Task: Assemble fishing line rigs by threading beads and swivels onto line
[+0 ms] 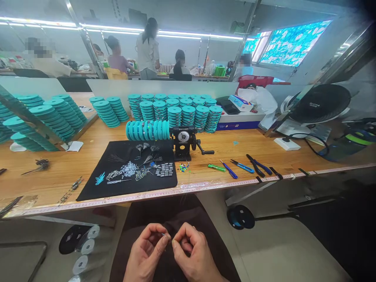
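Over the dark cloth of my lap (202,231), both hands meet in front of me, fingertips close together. My left hand (149,250) is closed in a pinch, with a tiny pale sliver showing at the thumb and forefinger. My right hand (194,250) pinches too; whatever lies between its fingertips is too small to make out. Beyond them, a black mat (96,168) carries grey cylindrical weights (165,170), small clear pieces (129,169), teal slips (100,178) and thin wire bundles. Colourful beads (184,167) lie beside the mat.
A hand-cranked winder (183,143) bears a row of teal spools (148,130). Stacked teal spools (186,113) stand behind it. To the right lie a blue-handled tool (242,166), pliers (258,165) and a black fan (320,103). The table's taped edge (199,188) runs before my lap.
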Demonstrator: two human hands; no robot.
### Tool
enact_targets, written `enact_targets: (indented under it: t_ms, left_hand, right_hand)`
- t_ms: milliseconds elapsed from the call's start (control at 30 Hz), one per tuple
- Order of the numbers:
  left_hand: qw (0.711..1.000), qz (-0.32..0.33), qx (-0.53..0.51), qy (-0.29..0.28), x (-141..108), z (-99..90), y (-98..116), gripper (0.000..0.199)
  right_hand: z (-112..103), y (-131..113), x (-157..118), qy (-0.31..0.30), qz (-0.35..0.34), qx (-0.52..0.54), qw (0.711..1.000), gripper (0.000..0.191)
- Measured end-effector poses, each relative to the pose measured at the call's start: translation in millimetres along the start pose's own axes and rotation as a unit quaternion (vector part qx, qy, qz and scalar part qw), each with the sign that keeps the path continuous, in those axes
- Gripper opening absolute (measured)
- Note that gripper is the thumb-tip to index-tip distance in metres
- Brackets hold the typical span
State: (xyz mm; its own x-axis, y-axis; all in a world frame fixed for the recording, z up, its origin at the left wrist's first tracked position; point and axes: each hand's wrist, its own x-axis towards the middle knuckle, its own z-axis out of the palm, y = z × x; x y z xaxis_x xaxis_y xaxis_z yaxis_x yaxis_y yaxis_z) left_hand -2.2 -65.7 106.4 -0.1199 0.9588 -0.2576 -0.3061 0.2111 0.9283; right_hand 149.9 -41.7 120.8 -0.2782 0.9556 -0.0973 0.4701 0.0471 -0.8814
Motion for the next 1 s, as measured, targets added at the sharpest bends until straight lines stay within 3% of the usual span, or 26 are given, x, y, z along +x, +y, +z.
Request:
enact_targets:
  t_ms: [367,633,833,1000]
  left_hand:
    - [0.998,0.019,-0.01,0.062,-2,14.1,2,0.026]
    - [0.999,0.003,0.046,0.004,0,4.7,5,0.022]
    - [0.991,0.078,0.107,-0.006,0,0.7,0,0.02]
    - [0.966,0.123,0.227,-0.017,0,-5.7,-2,0.017]
  right_hand:
    - [-3,-4,2,0.003,0.004,-0.009,1.0,0.007]
    - [-2,-1,3,-0.025,0.009,0.046,0.999,0.01]
    - [-3,1,3,-0.052,-0.001,0.128,0.99,0.011]
    - [-3,4,4,-0.048,-0.002,0.177,0.983,0.016]
